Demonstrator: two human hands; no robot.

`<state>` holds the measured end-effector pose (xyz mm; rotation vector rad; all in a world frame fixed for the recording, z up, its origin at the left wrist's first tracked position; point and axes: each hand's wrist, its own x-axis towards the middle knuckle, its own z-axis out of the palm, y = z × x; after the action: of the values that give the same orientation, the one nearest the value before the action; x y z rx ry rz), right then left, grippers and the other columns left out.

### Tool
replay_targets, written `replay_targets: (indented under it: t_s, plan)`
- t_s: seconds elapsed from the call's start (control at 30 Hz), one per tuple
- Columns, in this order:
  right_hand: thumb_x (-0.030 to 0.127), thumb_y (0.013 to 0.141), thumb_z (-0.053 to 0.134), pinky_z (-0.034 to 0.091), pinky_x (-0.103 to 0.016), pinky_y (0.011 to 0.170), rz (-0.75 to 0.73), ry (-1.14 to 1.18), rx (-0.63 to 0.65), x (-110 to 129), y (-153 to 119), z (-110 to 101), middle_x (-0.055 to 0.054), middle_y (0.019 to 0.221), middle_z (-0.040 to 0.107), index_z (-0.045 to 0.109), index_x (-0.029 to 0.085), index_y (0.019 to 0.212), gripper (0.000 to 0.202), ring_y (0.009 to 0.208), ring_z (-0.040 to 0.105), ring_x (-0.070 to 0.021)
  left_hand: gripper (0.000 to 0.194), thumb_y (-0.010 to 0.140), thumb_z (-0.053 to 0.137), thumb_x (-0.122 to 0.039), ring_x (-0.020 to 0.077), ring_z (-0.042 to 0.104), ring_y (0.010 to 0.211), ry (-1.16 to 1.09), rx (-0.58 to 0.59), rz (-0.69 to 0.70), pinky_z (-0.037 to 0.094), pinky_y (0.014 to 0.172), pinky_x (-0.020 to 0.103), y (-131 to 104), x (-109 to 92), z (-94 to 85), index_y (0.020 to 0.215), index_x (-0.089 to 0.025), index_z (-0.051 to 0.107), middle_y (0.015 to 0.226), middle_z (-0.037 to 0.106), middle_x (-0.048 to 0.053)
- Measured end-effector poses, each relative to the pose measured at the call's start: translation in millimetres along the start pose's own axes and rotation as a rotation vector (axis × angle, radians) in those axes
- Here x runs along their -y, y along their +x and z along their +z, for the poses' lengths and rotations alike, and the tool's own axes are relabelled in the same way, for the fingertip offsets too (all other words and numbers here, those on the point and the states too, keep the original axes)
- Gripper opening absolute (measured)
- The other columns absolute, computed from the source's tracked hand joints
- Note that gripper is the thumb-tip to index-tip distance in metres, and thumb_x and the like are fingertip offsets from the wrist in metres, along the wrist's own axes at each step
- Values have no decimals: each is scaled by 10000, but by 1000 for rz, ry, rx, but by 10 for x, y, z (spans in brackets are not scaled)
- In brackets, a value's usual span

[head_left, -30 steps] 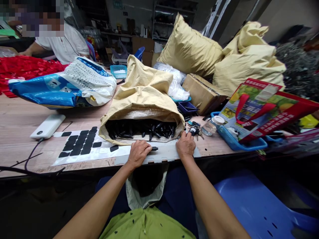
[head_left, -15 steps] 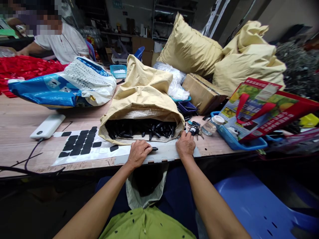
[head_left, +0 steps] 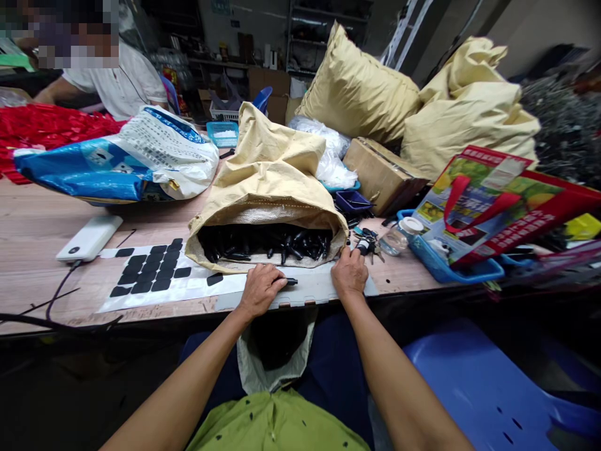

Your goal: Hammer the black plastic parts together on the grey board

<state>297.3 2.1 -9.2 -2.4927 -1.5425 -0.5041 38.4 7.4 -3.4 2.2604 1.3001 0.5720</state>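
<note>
Black tube (head_left: 292, 281) clamped in palm-down left hand (head_left: 261, 289) — right hand (head_left: 350, 274) reached forward beside yellowish sack (head_left: 277, 181), its grip unclear.

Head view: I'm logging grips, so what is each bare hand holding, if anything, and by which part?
The left hand holds a slim black cylindrical piece by its left part, the right end protruding. Whether the right hand holds anything is unclear.

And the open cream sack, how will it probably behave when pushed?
The sack would likely fold or sag, as its cloth is creased. The black pieces inside could make it fairly heavy. It gapes at the front, so some might spill.
</note>
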Motion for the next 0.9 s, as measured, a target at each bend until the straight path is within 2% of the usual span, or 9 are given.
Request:
replay_targets:
  t_s: [0.9]
  plan:
    - [194, 978, 432, 445, -337, 713, 6, 9, 6, 15, 1, -23, -163, 1088, 572, 593, 133, 1229, 303, 982, 545, -277, 202, 981, 560, -389, 235, 515, 967, 9, 11, 17, 336, 860, 407, -5, 13, 1, 957, -274, 724, 950, 652, 18]
